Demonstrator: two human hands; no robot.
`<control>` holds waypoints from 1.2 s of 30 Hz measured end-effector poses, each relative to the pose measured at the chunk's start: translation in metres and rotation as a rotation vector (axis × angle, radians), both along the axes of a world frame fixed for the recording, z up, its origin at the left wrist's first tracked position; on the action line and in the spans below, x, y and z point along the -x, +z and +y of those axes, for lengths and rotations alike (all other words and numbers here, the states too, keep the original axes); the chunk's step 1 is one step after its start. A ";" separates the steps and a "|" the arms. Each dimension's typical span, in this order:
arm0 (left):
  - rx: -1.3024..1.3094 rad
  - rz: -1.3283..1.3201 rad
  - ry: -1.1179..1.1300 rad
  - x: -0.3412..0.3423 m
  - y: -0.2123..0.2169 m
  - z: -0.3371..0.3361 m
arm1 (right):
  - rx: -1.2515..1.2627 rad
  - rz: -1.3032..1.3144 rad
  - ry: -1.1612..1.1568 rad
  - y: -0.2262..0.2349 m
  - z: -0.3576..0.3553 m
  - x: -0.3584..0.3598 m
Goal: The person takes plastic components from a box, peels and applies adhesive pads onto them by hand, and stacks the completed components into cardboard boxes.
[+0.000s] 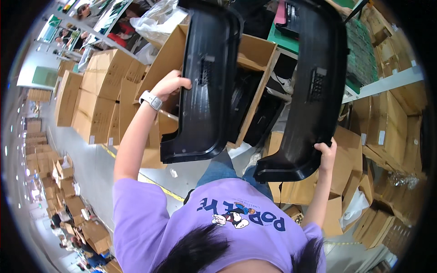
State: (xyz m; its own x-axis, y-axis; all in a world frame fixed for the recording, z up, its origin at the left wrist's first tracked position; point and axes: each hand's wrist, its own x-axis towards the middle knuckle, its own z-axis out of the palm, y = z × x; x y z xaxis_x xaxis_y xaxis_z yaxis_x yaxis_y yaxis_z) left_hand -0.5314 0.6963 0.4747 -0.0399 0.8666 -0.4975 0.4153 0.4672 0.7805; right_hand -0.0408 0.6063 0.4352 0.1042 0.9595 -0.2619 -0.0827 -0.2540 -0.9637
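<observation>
Two long black plastic panels with curved ends are raised in front of me, one in each hand. My left hand (171,85) grips the outer edge of the left panel (207,104), thumb over its face; a pale watch sits on that wrist. Lower down, my right hand (327,152) is closed on the outer edge of the right panel (307,109), close to its wider bottom end. Each panel has a small slotted patch on its face. Behind the left panel stands an open cardboard box (257,50) with more black parts inside.
Closed cardboard boxes (98,91) are stacked at the left. A green-topped workbench (355,86) lies at the far right, near wooden shelving and boxes (387,123). Opened cartons (348,182) stand by my right arm. Yellow tape (166,191) marks the floor. Other people work farther off.
</observation>
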 end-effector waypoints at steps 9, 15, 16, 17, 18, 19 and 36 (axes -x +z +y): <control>0.576 -0.115 -0.154 0.056 -0.159 0.115 | 0.265 -0.109 -0.146 -0.036 -0.048 0.064; 0.623 -0.145 -0.445 0.016 -0.340 0.148 | 0.515 -0.282 -0.500 -0.026 -0.113 0.099; 0.577 -0.066 -0.490 0.007 -0.367 0.144 | 0.567 -0.275 -0.556 -0.019 -0.118 0.111; 0.532 -0.006 -0.560 -0.003 -0.391 0.140 | 0.579 -0.303 -0.602 -0.020 -0.130 0.116; 0.482 0.054 -0.623 -0.009 -0.415 0.136 | 0.587 -0.328 -0.641 -0.021 -0.143 0.118; 0.361 0.143 -0.622 -0.011 -0.445 0.126 | 0.595 -0.349 -0.660 -0.021 -0.155 0.118; 0.143 0.276 -0.482 0.131 -0.412 0.105 | 0.639 -0.322 0.440 -0.038 0.091 0.243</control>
